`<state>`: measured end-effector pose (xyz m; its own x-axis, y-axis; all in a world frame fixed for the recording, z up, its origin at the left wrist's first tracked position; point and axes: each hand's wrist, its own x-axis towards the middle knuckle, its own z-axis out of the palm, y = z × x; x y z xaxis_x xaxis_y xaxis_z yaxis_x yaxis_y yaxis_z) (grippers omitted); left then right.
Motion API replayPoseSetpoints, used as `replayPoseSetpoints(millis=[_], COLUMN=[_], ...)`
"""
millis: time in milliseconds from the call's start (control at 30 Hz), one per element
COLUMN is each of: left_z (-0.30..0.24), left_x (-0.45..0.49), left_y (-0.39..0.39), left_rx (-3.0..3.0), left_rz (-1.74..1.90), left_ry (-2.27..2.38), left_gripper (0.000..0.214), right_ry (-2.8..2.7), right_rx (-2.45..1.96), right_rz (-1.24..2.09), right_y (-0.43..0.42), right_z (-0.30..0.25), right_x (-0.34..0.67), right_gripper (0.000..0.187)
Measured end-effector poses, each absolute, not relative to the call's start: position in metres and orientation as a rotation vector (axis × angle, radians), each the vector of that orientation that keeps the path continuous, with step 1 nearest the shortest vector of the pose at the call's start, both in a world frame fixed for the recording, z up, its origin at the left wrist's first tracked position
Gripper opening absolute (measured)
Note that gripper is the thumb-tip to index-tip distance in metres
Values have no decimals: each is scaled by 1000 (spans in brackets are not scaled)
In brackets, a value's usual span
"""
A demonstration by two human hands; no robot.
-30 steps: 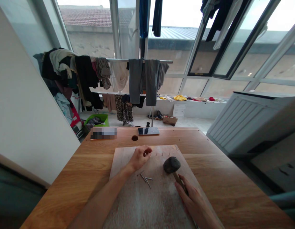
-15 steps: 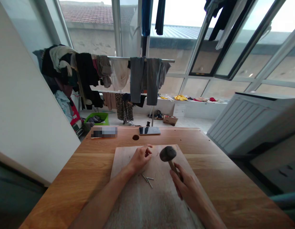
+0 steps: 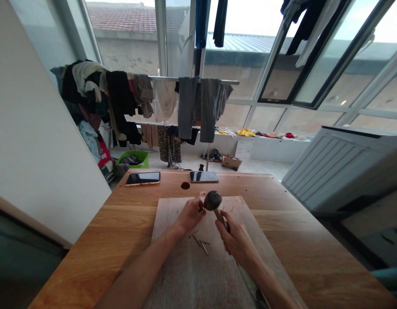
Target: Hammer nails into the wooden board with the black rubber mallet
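Note:
A pale wooden board (image 3: 185, 274) lies on the wooden table (image 3: 121, 223). My left hand (image 3: 190, 213) rests near the board's far edge with its fingers pinched, apparently on a small nail that I cannot make out. My right hand (image 3: 235, 240) grips the wooden handle of a dark-headed mallet (image 3: 213, 201), whose head hangs just right of my left fingertips. A few loose nails (image 3: 201, 243) lie on the board between my hands. Small nails stand in a row near the board's far edge (image 3: 232, 209).
Two phones lie at the table's far side, one dark (image 3: 142, 178) and one reflective (image 3: 204, 176), with a round hole (image 3: 185, 185) between them. Beyond the table stand a laundry rack (image 3: 192, 103), a green basket (image 3: 132, 159) and large windows. A white radiator (image 3: 343, 163) is to the right.
My right hand has swung the mallet up and to the left, from the board's right part to right beside my left fingertips. My left hand stayed near the board's far edge.

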<state>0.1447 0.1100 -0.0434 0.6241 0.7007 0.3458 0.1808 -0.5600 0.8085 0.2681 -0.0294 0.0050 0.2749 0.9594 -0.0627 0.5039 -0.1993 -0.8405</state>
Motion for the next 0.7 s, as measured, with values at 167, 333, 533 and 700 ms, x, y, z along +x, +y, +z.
replayPoseSetpoints(millis=[167, 333, 533, 700], left_z=[-49, -38, 9, 18], left_x=[147, 138, 108, 114], left_y=[112, 108, 79, 60], left_rx=[2073, 2137, 2626, 2767], left_rz=[855, 815, 215, 67], left_ry=[674, 759, 525, 492], left_gripper=[62, 52, 23, 13], right_ry=[-1315, -1218, -1195, -1282], right_rx=[-1824, -1868, -1962, -2013], right_rz=[788, 832, 794, 700], right_y=[-33, -50, -89, -96], right_z=[7, 5, -17, -22], right_x=[265, 270, 278, 283], right_gripper=[42, 47, 54, 54])
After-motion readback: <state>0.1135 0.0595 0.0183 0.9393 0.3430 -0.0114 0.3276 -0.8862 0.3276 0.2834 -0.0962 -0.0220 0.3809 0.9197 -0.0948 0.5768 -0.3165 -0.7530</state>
